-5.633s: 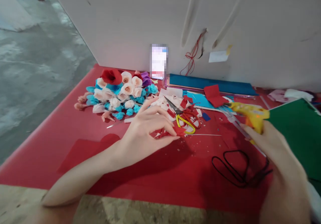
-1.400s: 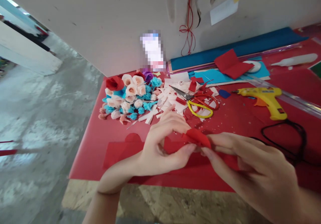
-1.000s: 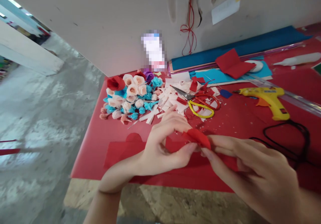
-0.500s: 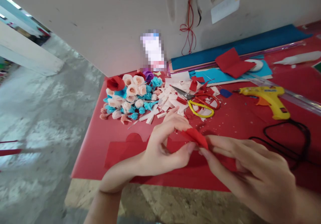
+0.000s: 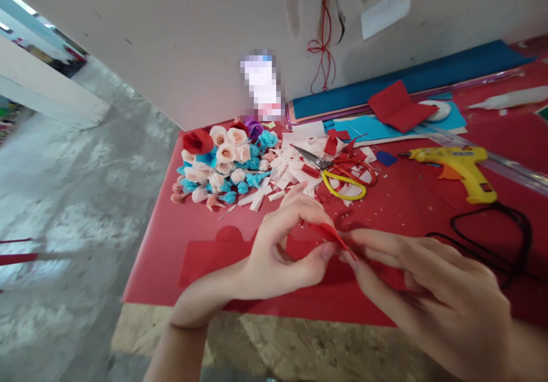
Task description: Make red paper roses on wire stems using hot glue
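Observation:
A small piece of red crepe paper (image 5: pixel 331 234) is pinched between both hands above the front of the red table. My left hand (image 5: pixel 285 250) grips its left edge between thumb and fingers. On the other edge, my right hand (image 5: pixel 432 290) is closed with thumb and fingertips. The paper is turned nearly edge-on, so little of its face shows. Under my left forearm lies a flat sheet of red paper (image 5: pixel 205 259), partly hidden by the arm. Scissors (image 5: pixel 342 185) with yellow and red handles rest beyond the hands on white and red paper scraps (image 5: pixel 291 165).
Paper flowers (image 5: pixel 226 153) in white, blue and red are heaped at the back left. A yellow glue gun (image 5: pixel 462 162) with a black cord (image 5: pixel 528 228) lies right. Behind are folded red paper (image 5: pixel 398 108), a blue roll (image 5: pixel 402 79) and a leaning phone (image 5: pixel 262 85).
The red crepe paper has tilted from showing its face to nearly edge-on. My right fingertips have shifted slightly left along it, while my left hand stays almost still.

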`<act>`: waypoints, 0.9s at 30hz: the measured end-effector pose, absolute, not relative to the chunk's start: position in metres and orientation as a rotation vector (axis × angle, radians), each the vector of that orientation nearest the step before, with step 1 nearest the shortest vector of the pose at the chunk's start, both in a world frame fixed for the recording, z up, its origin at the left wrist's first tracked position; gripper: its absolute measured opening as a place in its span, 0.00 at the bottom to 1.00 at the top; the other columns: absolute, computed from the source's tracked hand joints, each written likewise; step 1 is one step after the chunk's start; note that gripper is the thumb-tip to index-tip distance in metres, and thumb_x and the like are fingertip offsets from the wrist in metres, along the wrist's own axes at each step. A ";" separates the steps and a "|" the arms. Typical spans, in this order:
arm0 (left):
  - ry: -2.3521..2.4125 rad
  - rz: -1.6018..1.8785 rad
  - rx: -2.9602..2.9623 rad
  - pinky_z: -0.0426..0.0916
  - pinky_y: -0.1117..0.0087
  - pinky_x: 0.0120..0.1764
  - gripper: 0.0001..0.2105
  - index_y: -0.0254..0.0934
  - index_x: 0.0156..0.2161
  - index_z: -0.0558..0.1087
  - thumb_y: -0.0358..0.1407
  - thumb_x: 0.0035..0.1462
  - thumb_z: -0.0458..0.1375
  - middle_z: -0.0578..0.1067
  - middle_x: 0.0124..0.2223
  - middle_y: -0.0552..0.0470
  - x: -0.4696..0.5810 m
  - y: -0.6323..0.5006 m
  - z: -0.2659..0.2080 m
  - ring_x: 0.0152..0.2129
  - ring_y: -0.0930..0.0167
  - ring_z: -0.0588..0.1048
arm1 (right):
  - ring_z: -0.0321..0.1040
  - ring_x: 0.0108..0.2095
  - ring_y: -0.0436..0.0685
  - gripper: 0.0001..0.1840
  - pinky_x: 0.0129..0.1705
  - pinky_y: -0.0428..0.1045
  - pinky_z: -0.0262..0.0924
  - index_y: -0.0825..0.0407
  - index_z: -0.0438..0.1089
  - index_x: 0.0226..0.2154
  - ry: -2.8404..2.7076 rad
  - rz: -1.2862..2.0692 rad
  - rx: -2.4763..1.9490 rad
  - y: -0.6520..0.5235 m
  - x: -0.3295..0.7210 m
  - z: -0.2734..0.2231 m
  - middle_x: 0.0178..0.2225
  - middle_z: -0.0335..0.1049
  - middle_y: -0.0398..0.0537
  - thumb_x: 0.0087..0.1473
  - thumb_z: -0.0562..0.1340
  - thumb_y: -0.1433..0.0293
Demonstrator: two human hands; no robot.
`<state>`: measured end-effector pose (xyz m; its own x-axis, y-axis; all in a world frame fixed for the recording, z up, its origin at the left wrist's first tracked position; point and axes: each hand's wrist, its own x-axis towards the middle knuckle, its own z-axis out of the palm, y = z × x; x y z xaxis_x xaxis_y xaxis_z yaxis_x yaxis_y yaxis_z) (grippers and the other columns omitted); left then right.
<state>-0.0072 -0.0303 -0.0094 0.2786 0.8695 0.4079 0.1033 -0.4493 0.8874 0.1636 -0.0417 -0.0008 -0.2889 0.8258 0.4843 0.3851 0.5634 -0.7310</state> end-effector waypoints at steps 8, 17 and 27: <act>0.869 1.226 1.738 0.67 0.65 0.35 0.03 0.35 0.34 0.69 0.31 0.53 0.58 0.72 0.30 0.49 -0.008 -0.033 -0.010 0.30 0.70 0.70 | 0.68 0.21 0.43 0.10 0.32 0.35 0.66 0.49 0.65 0.35 -1.890 0.667 -0.980 -0.042 0.165 0.002 0.27 0.74 0.37 0.52 0.57 0.79; 0.891 1.186 1.748 0.66 0.65 0.38 0.09 0.37 0.35 0.68 0.24 0.47 0.57 0.71 0.31 0.52 -0.009 -0.032 -0.012 0.31 0.71 0.70 | 0.69 0.22 0.43 0.09 0.36 0.36 0.66 0.50 0.66 0.37 -1.901 0.626 -0.992 -0.044 0.165 0.001 0.29 0.75 0.37 0.53 0.58 0.78; 0.914 1.202 1.762 0.66 0.69 0.35 0.07 0.36 0.37 0.69 0.27 0.51 0.58 0.73 0.32 0.51 -0.007 -0.032 -0.012 0.32 0.71 0.71 | 0.70 0.22 0.45 0.13 0.21 0.36 0.62 0.47 0.66 0.36 -1.822 0.811 -1.040 -0.040 0.164 0.000 0.27 0.75 0.35 0.49 0.59 0.80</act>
